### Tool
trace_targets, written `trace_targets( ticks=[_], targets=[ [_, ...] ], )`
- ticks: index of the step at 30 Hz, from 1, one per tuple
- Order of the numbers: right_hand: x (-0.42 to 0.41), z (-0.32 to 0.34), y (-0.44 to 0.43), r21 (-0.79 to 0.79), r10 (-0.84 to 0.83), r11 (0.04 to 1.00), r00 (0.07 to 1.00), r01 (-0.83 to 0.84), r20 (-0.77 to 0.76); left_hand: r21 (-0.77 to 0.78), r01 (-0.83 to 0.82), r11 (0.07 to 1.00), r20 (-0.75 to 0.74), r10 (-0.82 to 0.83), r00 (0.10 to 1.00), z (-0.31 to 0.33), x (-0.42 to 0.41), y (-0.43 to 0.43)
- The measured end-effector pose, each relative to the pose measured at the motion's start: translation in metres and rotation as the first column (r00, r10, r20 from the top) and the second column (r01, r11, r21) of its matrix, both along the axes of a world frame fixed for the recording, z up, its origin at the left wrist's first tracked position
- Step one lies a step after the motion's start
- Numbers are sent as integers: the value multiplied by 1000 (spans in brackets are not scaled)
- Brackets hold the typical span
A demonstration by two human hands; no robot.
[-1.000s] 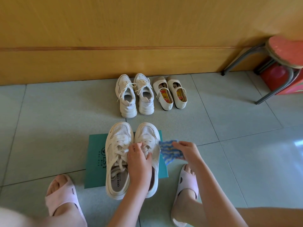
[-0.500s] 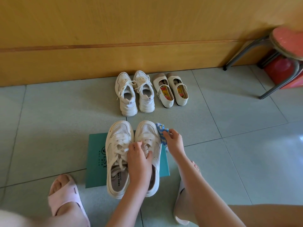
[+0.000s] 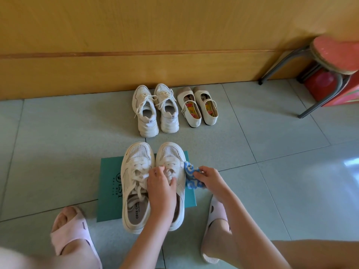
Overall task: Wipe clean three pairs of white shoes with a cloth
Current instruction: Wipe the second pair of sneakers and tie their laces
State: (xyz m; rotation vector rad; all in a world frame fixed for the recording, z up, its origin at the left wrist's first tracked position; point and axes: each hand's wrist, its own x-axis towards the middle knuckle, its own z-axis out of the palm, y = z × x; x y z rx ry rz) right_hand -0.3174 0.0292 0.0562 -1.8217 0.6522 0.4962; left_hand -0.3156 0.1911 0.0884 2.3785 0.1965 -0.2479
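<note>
At lower centre, the left hand [image 3: 161, 184] is gripping the laces of a mesh sneaker [image 3: 171, 156] on a teal box [image 3: 110, 191], while the right hand [image 3: 210, 176] is pinching the blue cloth [image 3: 191, 178] against that sneaker's right side.

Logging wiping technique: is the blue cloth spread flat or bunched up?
Bunched up. The cloth is a crumpled wad pinched in the right hand, against the shoe.

I see mesh sneakers [image 3: 136, 171] paired on a teal box [image 3: 110, 191], toes away; a blue-and-white cloth [image 3: 191, 177] bunched against the right one's side. Beyond, chunky sneakers [image 3: 147, 121] and strap flats [image 3: 200, 93] (patterned insoles) stand upright.
</note>
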Motion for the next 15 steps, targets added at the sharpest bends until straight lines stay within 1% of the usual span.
trace_targets(
  ticks=[3, 4, 5, 6, 7, 8, 9, 10, 12, 15],
  targets=[
    [-5, 1, -11, 90, 82, 993, 992, -73, -95, -5, 6, 1000, -1, -6, 1000, 1, 0, 1],
    [-4, 2, -15, 107, 105, 990, 988, -93, -116, -8, 8, 1000, -2, -8, 1000, 1, 0, 1],
    [-3, 5, -17, 109, 95, 991, 989, -83, -111, -12, 10, 1000, -5, -10, 1000, 1, 0, 2],
    [0, 9, -19, 113, 28, 993, 996, -18, -80, -18, 11, 1000, -8, -11, 1000, 1, 0, 2],
    [5, 14, -21, 126, -97, 987, 995, 100, -34, -25, 11, 1000, -10, -11, 1000, 1, 0, 2],
    [11, 19, -21, 161, -240, 958, 971, 236, 8, -30, 11, 999, -10, -12, 1000, 2, 0, 2],
    [19, 24, -21, 174, -340, 929, 939, 327, 51, -31, 13, 999, -7, -13, 1000, 2, 0, 3],
    [28, 29, -20, 156, -397, 912, 913, 380, 96, -27, 15, 1000, -4, -15, 1000, 2, 0, 3],
    [48, 28, -16, 49, -408, 912, 895, 406, 179, -22, 22, 1000, 2, -22, 1000, 2, 0, 4],
    [76, 22, -4, -82, -325, 933, 917, 351, 232, -35, 24, 999, -1, -24, 1000, 1, 0, 5]
  ],
)
